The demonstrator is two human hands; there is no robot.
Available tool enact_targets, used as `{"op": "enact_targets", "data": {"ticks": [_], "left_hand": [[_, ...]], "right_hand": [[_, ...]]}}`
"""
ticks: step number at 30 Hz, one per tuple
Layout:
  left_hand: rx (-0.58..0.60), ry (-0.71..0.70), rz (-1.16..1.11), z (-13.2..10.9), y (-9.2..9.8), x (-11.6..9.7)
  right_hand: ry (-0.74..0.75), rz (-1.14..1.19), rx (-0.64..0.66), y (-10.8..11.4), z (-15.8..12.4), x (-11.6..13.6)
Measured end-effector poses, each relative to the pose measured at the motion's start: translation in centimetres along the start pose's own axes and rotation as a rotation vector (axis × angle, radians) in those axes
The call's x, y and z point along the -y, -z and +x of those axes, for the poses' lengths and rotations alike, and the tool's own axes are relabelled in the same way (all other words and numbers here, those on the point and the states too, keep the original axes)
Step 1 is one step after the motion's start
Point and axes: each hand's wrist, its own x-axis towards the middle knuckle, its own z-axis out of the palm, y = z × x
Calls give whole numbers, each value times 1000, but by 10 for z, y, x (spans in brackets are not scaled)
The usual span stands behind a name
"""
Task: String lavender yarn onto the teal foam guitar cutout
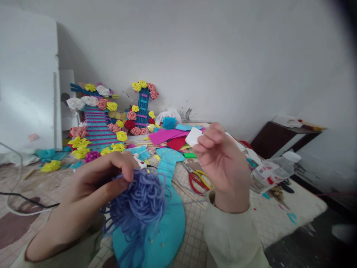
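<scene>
Hands work apart, at the same height, with a clear gap between them. The left hand [100, 178] is closed on a yarn pompom [142, 201], with the thumb and forefinger pinching its upper edge. The pompom is a blue-violet bundle with loose strands hanging below it, and it is held in front of the body, above the floor mat [279, 212]. The right hand [223, 163] is raised with its back towards the camera. Its fingers are curled and pinch a white card piece [193, 136] at the fingertips (only one corner of the piece shows).

Directly below the pompom lies a turquoise felt shape [167, 227]. It has a rounded body and a narrow neck that points away from the person. Red-and-yellow scissors [196, 178] lie on the mat just beside the neck, below the right hand. A white glue gun [139, 160] rests on the other side of the neck, near the left thumb. A clear plastic bottle [272, 171] with a printed label lies on its side to the right of the right wrist.

Further back, loose felt sheets [164, 136] in magenta, red and blue are piled together. Two striped craft frames stand against the wall, each trimmed with paper roses: a wide frame [97, 126] on the left and a narrow frame [142, 106] beside it. A dark low table [276, 137] stands at the right. A cable [25, 201] crosses the floor at the left.
</scene>
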Motion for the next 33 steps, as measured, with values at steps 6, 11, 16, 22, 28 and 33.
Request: {"op": "enact_targets", "data": {"ticks": [6, 11, 16, 22, 28, 33], "left_hand": [[-39, 106, 2, 2, -1, -3], [-116, 130, -42, 4, 0, -5], [-77, 132, -13, 4, -6, -9], [30, 32, 7, 5, -9, -13], [73, 7, -10, 6, -9, -15], [57, 10, -14, 7, -10, -15]], "right_hand": [[198, -73, -89, 15, -3, 27], [554, -258, -395, 22, -10, 38], [362, -512, -114, -9, -27, 13], [279, -770, 388, -36, -38, -13], [363, -842, 481, -29, -33, -14], [428, -892, 508, -26, -32, -17]]}}
